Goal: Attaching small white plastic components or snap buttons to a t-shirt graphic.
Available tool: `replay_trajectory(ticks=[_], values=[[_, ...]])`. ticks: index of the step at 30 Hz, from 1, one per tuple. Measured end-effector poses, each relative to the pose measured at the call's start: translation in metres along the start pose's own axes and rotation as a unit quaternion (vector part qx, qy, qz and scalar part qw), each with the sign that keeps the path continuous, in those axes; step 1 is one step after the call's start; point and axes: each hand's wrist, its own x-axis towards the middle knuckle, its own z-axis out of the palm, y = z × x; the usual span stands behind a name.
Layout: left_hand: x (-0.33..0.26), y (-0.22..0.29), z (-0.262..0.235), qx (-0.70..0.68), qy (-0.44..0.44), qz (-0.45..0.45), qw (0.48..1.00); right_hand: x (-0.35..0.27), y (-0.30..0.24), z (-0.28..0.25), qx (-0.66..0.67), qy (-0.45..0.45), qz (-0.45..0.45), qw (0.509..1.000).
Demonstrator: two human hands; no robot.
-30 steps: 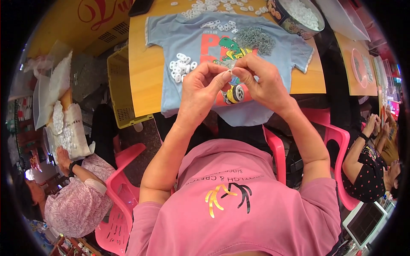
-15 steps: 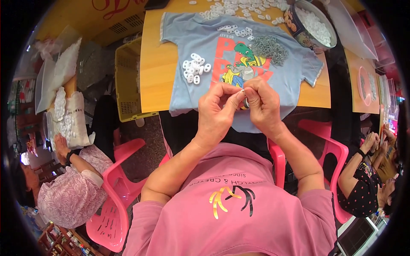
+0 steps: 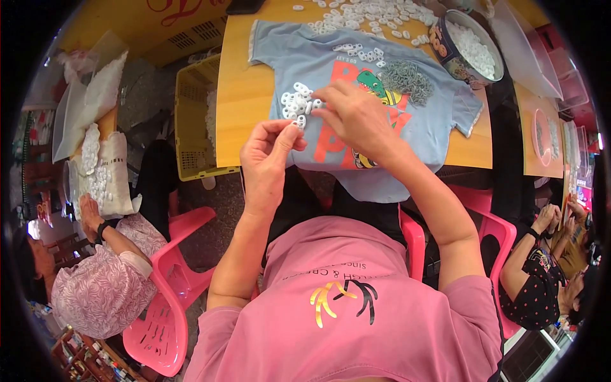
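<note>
My left hand [image 3: 267,159] is raised at the near edge of a pile of white oval plastic pieces with two holes [image 3: 294,100]. Its thumb and forefinger are pinched together; a bit of white shows at their tips, too small to name. Over the same pile reaches my right hand [image 3: 356,118], thumb and forefinger apart around the pile's right side, beside a white piece. The pieces lie on a light blue T-shirt [image 3: 286,54] with a dinosaur print, spread over the table. Farther back on the shirt are a smaller group of white pieces [image 3: 359,52] and a heap of small grey metal parts [image 3: 407,81].
Many more white pieces [image 3: 363,16] lie along the table's far side, beside a round tub [image 3: 468,48] full of them. A yellow crate [image 3: 196,118] stands left of the wooden table [image 3: 245,95]. People sit to both sides; a pink chair [image 3: 168,293] stands at left.
My hands were together in front of me, pinching something small. They have parted: the left moved leftward, while the right went left and forward to the pile of white pieces.
</note>
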Motion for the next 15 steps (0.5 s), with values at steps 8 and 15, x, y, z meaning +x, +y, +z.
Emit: replay_trajectory(ticks=[8,15], values=[[0.0,0.005,-0.006,-0.012,0.006,0.012,1.0,-0.001,0.017,0.003,-0.065,-0.019,-0.012,0.998],[0.002,0.009,0.027,-0.013,-0.042,0.008,0.999,-0.015,-0.014,-0.031,0.57,0.02,0.346,0.745]])
